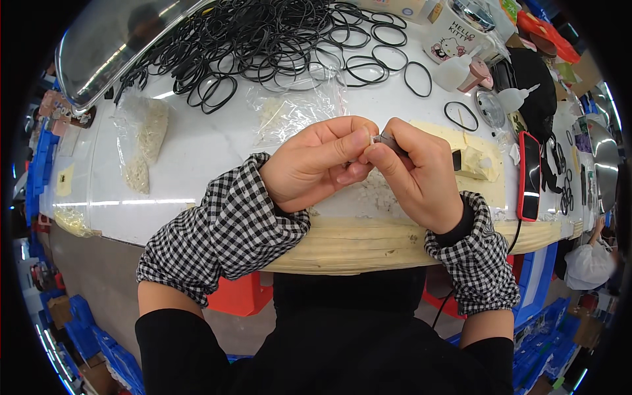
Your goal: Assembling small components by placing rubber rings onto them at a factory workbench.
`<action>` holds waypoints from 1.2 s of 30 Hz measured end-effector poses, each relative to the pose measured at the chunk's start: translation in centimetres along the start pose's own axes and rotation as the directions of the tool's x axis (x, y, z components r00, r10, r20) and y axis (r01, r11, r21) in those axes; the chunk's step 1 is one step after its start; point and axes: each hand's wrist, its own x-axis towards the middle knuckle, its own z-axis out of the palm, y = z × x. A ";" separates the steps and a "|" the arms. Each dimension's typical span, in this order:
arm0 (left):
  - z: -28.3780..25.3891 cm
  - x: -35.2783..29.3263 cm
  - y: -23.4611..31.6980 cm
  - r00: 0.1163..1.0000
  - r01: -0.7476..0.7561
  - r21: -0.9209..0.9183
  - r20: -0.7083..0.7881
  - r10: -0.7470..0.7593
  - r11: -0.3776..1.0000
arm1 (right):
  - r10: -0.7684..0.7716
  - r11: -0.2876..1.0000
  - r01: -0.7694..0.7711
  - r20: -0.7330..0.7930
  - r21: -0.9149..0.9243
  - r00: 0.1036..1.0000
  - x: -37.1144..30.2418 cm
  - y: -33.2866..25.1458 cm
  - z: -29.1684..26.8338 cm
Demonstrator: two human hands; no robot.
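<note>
While our left hand pinched a tiny pale piece at the frame's centre, our right hand gripped a small grey object right beside it. With our hands so close, a slip could have dropped the piece among the white scraps on the surface below, where we might have lost it; squeezing too hard might have bent it. At left, a lumpy clear bag held many pale bits; above centre, a flatter clear bag seemed to hold similar ones. We could not tell what filled the white bucket at upper right.
</note>
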 end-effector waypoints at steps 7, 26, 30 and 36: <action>-0.1 0.0 -0.1 1.000 -0.005 0.009 -0.010 0.005 1.000 | -0.001 1.000 0.001 0.016 -0.008 1.000 0.0 -0.1 0.0; 0.0 0.0 0.0 1.000 -0.018 0.028 0.026 0.017 0.999 | -0.031 1.000 0.031 0.030 0.001 0.999 0.0 -0.1 -0.2; 0.0 0.0 0.0 1.000 -0.011 0.037 0.015 0.011 0.999 | -0.046 0.999 0.046 0.008 0.004 0.999 0.0 -0.1 -0.1; 0.0 0.0 0.1 1.000 -0.004 0.040 0.019 0.004 0.999 | -0.038 0.999 0.037 0.020 0.008 0.999 0.0 -0.2 -0.2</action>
